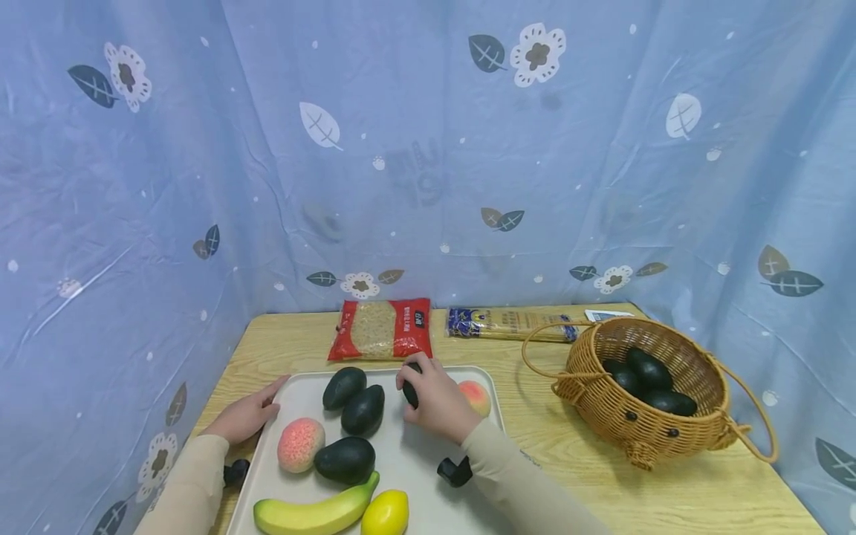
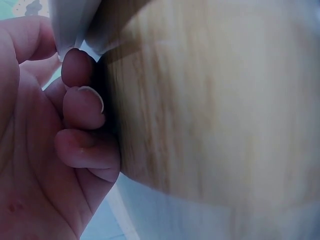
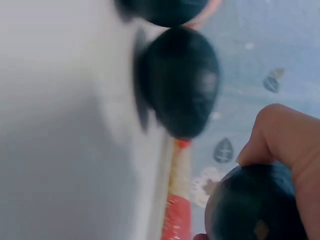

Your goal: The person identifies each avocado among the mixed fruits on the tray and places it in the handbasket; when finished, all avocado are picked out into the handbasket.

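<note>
My right hand (image 1: 438,397) grips a dark avocado (image 3: 257,205) between thumb and fingers, over the far part of the white tray (image 1: 428,464). At the tray's far left edge, my left hand (image 1: 244,412) holds the rim, with the thumb on one side and curled fingers on the other in the left wrist view. On the tray lie more avocados (image 1: 363,410), a pinkish peach (image 1: 301,444), a banana (image 1: 317,514) and a yellow lemon (image 1: 386,513). A second peach (image 1: 475,397) sits partly hidden behind my right hand.
A wicker basket (image 1: 602,420) with upright side handles stands at the right, with several avocados (image 1: 649,368) inside. Behind the tray lie a red-and-clear food bag (image 1: 381,329) and a long pack of noodles (image 1: 511,324). A patterned blue curtain (image 1: 414,186) surrounds the table.
</note>
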A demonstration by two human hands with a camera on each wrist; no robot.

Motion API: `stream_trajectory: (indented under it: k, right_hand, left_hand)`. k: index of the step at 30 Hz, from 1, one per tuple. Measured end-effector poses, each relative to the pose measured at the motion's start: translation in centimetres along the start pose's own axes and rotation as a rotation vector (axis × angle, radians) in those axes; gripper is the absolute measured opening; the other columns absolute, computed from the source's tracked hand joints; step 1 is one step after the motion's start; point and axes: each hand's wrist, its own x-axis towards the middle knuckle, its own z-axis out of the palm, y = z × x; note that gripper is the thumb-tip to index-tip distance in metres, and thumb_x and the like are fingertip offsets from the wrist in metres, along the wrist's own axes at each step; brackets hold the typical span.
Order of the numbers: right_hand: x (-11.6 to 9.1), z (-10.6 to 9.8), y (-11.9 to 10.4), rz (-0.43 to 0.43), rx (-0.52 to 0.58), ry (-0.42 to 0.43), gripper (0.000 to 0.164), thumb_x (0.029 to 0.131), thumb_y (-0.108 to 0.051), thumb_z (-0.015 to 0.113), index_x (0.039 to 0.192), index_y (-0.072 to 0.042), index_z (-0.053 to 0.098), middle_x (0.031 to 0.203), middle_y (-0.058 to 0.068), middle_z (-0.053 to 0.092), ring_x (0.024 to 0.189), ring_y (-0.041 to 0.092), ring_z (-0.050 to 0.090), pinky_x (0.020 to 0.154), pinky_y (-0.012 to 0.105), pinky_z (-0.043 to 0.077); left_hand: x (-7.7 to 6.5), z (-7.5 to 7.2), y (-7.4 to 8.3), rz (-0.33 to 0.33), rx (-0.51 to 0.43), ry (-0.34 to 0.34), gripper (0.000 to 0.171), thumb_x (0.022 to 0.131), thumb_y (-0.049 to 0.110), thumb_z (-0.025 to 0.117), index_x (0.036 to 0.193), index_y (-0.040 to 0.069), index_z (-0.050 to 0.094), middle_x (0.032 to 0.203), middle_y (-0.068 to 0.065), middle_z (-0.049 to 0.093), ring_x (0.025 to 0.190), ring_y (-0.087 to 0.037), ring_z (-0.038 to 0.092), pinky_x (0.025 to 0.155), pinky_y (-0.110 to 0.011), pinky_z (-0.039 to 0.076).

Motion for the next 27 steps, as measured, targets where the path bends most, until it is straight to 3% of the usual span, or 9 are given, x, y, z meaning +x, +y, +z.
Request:
stream_trajectory:
  k: [5,11,19,27]
  right_hand:
    - [-0.5,-2.7,0.8,0.038,0.101,0.105,0.036,0.081,-0.007,0.083,0.108,-0.02,0.063,0.139,0.009,0.052,0.118,0.032,0.057,0.092,0.046,0.059]
    - [-1.5,-6.3,2.8,0.066,0.16,0.252,0.035,0.077,0.003,0.078,0.104,-0.013,0.063,0.135,0.014,0.051,0.118,0.041,0.06,0.087,0.047,0.06]
    - [-3.0,-10.2,5.5,0.143,0.118,0.344,0.033,0.076,0.005,0.074,0.103,-0.01,0.062,0.135,0.02,0.05,0.114,0.045,0.058,0.081,0.051,0.06]
    - [-5.3,-13.6,8.4,0.231,0.069,0.427,0.028,0.088,0.003,0.071,0.113,-0.003,0.062,0.141,0.024,0.043,0.119,0.051,0.055,0.086,0.06,0.058]
  left_hand:
    - [0.1,-0.1,0.2,0.005,-0.004,-0.002,0.066,0.109,0.025,0.051,0.167,0.009,0.024,0.156,-0.034,0.042,0.136,-0.06,0.044,0.107,-0.076,0.036]
    - [0.2,-0.1,0.0,0.006,-0.009,-0.007,0.066,0.11,0.027,0.052,0.167,0.01,0.024,0.156,-0.034,0.041,0.137,-0.06,0.043,0.107,-0.076,0.035]
    - [-0.2,-0.2,-0.3,0.009,0.012,-0.003,0.066,0.11,0.026,0.052,0.167,0.008,0.025,0.155,-0.035,0.043,0.135,-0.061,0.046,0.106,-0.076,0.037]
    - [-0.1,-0.2,0.2,-0.001,0.003,-0.004,0.065,0.11,0.025,0.052,0.167,0.008,0.024,0.155,-0.035,0.042,0.135,-0.061,0.045,0.106,-0.076,0.036]
